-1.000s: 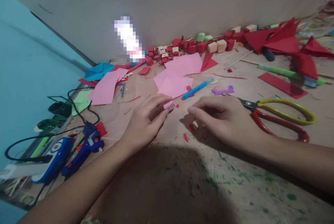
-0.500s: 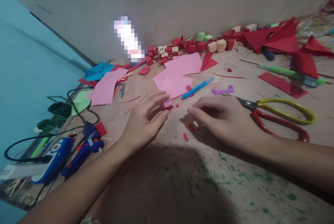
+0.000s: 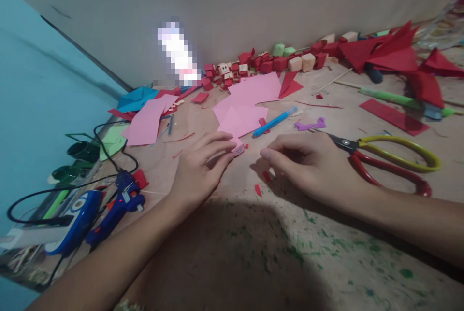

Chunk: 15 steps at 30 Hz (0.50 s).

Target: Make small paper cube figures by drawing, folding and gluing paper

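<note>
A small pink paper-covered block (image 3: 237,148) with a drawn face sits between the thumb and fingertips of my left hand (image 3: 203,161), low over the tabletop. The fingers hide part of it. My right hand (image 3: 306,159) rests on the table to the right, fingers curled and thumb tip against the index finger, with nothing visible in them. Red paper scraps (image 3: 258,190) lie just below its fingertips. Scissors (image 3: 346,143) with yellow and red handles lie beside and partly behind that hand. A blue pen (image 3: 275,121) is beyond both hands, near pink paper sheets (image 3: 253,91).
Several red and cream blocks (image 3: 279,64) line the wall at the back. To the left are a blue glue gun (image 3: 125,200), a black cable (image 3: 94,130) and a blue-and-white power strip (image 3: 78,219). Red paper (image 3: 384,52) and a purple scrap (image 3: 311,124) lie right.
My left hand has tilted the pink block, so its drawn face is turned differently and its red underside no longer shows. My right hand has stayed put.
</note>
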Motion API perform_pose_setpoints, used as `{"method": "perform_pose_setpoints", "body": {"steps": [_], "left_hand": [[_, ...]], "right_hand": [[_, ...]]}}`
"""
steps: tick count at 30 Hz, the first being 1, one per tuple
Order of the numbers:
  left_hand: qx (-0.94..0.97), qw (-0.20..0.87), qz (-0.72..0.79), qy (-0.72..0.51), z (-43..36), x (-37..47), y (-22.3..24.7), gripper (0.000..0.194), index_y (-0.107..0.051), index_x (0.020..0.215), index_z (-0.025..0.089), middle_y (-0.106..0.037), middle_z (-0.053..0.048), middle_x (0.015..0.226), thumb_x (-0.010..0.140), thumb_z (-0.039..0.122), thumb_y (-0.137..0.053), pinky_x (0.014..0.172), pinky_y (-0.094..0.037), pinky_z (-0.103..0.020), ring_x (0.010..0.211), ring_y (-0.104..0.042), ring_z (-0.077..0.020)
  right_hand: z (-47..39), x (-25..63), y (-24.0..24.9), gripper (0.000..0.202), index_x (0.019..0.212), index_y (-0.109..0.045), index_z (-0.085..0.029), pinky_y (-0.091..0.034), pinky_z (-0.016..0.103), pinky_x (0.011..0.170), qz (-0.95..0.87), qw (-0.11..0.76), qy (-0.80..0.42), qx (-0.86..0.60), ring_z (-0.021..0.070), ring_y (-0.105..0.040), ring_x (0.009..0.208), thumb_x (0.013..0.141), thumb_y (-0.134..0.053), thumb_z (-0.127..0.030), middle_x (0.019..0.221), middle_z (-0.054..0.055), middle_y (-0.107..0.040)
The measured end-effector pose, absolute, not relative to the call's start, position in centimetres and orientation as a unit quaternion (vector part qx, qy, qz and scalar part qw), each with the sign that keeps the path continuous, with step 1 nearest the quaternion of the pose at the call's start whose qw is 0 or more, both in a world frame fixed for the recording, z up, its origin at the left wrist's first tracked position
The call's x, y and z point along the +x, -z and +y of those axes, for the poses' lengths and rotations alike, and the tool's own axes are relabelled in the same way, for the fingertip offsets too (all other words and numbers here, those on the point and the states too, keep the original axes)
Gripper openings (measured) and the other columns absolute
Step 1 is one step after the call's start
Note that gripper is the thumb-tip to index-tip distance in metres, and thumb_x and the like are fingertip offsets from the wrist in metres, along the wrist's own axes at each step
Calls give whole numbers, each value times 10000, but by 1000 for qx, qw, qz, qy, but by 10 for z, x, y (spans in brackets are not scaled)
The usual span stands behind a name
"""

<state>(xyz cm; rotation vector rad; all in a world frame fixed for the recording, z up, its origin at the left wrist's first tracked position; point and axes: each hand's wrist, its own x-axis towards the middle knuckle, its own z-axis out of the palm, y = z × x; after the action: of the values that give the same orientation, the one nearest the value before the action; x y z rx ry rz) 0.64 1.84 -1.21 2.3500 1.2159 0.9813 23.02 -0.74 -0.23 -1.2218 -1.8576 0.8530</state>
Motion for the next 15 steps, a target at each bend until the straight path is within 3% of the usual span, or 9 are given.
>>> {"method": "perform_pose_setpoints", "body": {"steps": [15], "left_hand": [[841,135,401,-338,19,5,13,109,-751,971,224,-740,-84,1082,922,189,-660,935,-549,-372,1016,-697,-218]], "right_hand": [[-7,231,-1,275,710,-731,-185,-438,257,580,-728,364,-331,-478,124,-604,578,945,-590,-165,624,-22,-683]]}}
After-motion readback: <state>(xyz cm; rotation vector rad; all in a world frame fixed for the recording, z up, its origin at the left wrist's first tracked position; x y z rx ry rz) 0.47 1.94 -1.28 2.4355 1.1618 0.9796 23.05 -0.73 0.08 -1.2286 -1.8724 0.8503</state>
